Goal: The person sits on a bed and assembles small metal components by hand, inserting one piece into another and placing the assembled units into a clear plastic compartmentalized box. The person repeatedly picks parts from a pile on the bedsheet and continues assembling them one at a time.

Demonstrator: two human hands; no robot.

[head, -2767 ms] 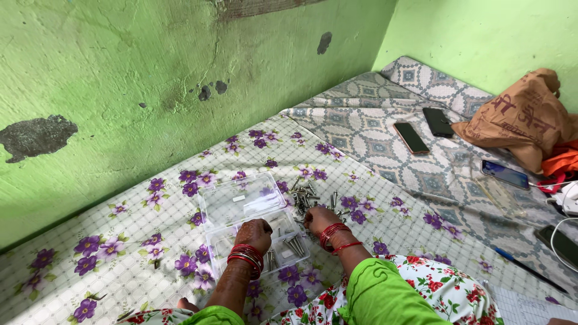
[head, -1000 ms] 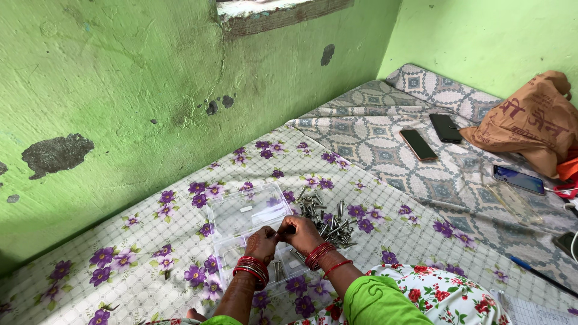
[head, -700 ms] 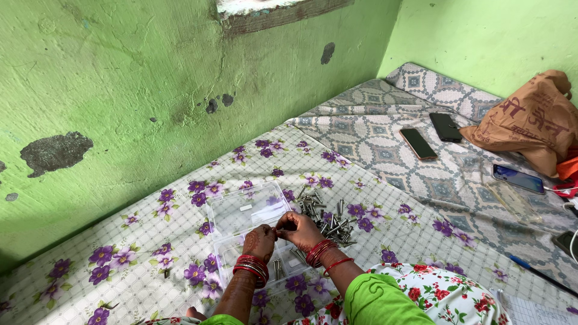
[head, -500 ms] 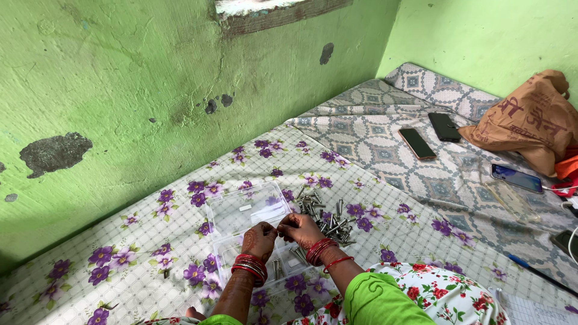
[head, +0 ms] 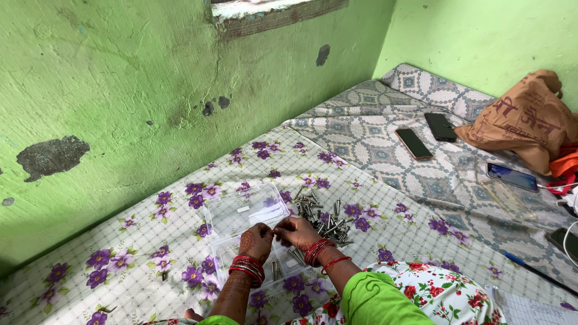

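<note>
My left hand and my right hand meet fingertip to fingertip over a clear plastic box that lies open on the flowered sheet. Both pinch one small metal part between them; it is too small to make out. Several silver bolts lie in the box's near half, below my wrists. A loose pile of silver bolts lies on the sheet just right of the box, beside my right hand. Red bangles ring both wrists.
A green wall runs along the left of the bed. Phones and a brown bag lie at the far right. A blue pen and a paper sheet rest near my right knee.
Earlier my left hand rested in the box and my right hand was at the bolt pile. Both have since come together over the box and stay there, fingers working slightly.
</note>
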